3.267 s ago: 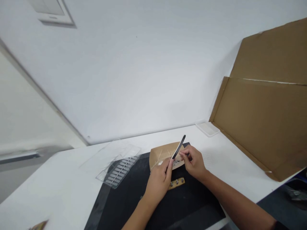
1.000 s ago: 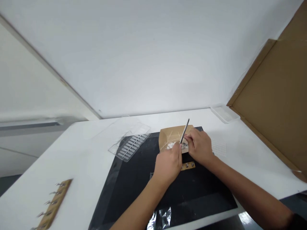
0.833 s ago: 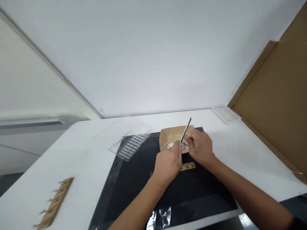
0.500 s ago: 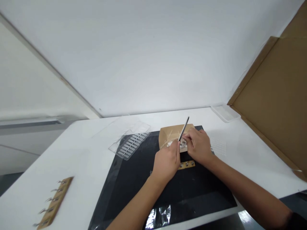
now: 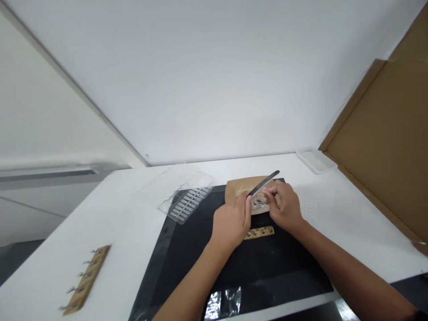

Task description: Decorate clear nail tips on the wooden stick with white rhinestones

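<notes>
My left hand [image 5: 232,220] is closed round the lower end of a slim, dark nail file [image 5: 265,183], which slants up to the right over a brown paper tray [image 5: 234,189]. Small white and dark pieces [image 5: 257,203] lie inside that tray. Close to the file, my right hand [image 5: 285,203] is curled in a pinch; whatever sits between its fingertips is too small to make out. Just below the hands, a short wooden strip with metal studs [image 5: 263,232] rests on the black mat [image 5: 187,254].
A clear plastic case with rows of nail-shaped pieces [image 5: 190,203] overlaps the mat's back left corner. Another wooden strip with metal clips [image 5: 88,281] lies at left. A clear shallow box [image 5: 316,161], a sheet of small dots [image 5: 309,207] and a cardboard panel [image 5: 384,151] are at right.
The nail file has tipped from steep to a flatter slant, its tip going right and down. My right hand has drawn slightly right, away from my left. The view has shifted a little.
</notes>
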`<state>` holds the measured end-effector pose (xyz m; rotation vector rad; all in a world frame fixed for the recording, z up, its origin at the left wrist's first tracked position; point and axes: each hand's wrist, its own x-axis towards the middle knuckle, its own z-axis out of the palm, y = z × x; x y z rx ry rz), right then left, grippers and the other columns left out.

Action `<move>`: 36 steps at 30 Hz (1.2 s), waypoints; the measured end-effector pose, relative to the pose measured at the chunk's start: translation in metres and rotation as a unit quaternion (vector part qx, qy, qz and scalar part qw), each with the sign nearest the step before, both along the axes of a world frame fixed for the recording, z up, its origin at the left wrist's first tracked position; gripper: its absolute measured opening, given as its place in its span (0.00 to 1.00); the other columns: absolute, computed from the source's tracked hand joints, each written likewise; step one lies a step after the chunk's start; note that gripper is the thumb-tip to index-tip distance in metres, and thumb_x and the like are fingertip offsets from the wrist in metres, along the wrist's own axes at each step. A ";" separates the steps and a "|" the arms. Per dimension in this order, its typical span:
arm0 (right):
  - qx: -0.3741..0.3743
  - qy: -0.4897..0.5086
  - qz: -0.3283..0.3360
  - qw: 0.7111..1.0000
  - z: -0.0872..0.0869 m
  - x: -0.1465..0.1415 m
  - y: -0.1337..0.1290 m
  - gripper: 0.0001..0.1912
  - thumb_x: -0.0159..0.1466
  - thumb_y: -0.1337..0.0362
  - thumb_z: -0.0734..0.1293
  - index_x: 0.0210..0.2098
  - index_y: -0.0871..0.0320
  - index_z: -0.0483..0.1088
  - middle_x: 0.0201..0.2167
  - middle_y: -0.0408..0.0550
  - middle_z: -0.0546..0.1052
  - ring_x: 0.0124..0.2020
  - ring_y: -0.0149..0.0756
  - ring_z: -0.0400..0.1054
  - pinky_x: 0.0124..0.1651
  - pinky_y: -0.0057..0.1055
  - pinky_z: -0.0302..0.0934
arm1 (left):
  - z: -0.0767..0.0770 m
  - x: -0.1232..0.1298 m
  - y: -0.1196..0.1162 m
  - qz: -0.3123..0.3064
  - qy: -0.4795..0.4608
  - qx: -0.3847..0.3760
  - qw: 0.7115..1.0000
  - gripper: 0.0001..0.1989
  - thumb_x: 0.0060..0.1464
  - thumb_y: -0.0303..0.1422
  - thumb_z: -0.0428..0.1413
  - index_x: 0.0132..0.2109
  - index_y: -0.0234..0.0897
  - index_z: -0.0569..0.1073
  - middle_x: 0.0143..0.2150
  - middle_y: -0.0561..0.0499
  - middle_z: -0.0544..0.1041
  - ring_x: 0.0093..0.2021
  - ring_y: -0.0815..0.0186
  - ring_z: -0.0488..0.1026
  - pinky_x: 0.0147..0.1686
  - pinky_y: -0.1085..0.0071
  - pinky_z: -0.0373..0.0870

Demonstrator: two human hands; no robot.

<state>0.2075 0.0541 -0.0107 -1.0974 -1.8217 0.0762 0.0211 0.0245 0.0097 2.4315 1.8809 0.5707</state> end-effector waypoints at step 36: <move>-0.011 -0.029 -0.019 0.999 0.006 -0.002 0.005 0.12 0.75 0.62 0.62 0.33 0.53 0.64 0.29 0.42 0.76 0.31 0.37 0.70 0.44 0.40 0.56 | -0.012 0.005 0.002 -0.092 -0.058 -0.011 0.994 0.12 0.74 0.31 0.42 0.46 0.37 0.69 0.36 0.44 0.78 0.37 0.54 0.81 0.38 0.63 0.74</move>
